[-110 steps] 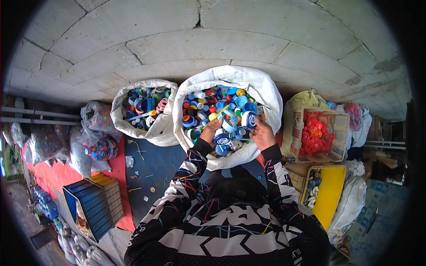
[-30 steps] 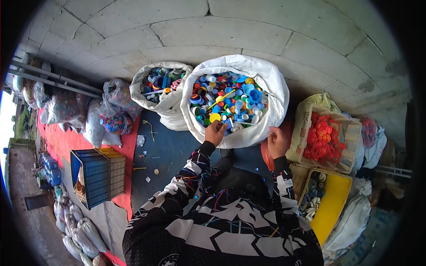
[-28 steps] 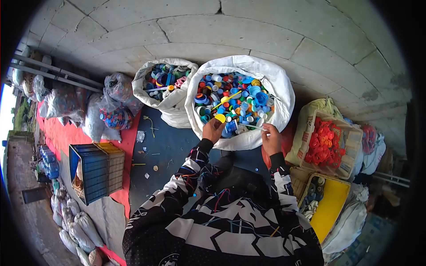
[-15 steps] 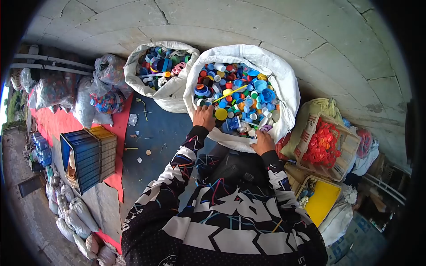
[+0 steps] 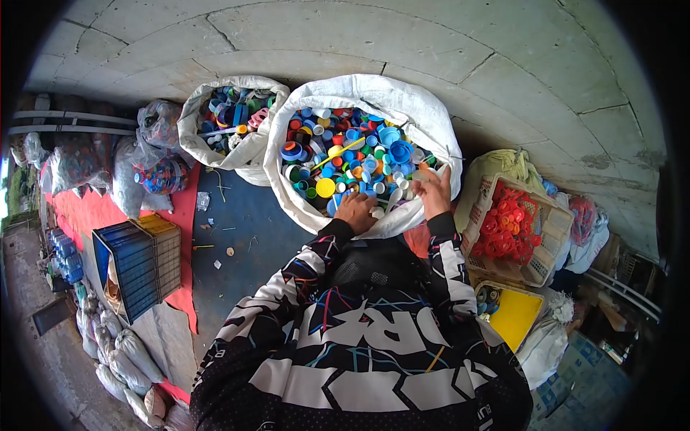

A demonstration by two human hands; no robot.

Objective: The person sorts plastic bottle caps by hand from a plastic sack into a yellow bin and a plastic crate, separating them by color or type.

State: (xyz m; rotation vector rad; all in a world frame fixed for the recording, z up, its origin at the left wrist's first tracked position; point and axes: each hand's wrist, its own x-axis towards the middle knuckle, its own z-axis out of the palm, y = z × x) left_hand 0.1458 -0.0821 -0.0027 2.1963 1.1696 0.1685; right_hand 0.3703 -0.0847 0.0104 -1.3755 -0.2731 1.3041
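Observation:
A big white woven sack (image 5: 424, 108) stands in front of me, its rim rolled outward, full of plastic bottle caps (image 5: 352, 154) in many colours. At its near edge, my left hand (image 5: 356, 212) rests on the caps with its fingers stretched forward, beside a small white cap. My right hand (image 5: 433, 192) is over the sack's right side, slightly blurred, with thumb and fingers apart; I make out nothing firmly held. A yellow stick (image 5: 338, 154) lies across the caps. Close to my left hand is a round yellow lid (image 5: 325, 188).
A smaller white sack (image 5: 188, 129) of caps stands at the left. On the right is a crate (image 5: 557, 223) with red plastic pieces (image 5: 507, 226) and a yellow container (image 5: 514, 316). Further left are a blue crate (image 5: 140, 266) and filled bags (image 5: 129, 355). A wall (image 5: 323, 43) runs behind.
My view has shifted, so the sacks appear further left. My left hand has moved right along the sack's near edge. My right hand has risen from the rim over the caps, fingers spreading.

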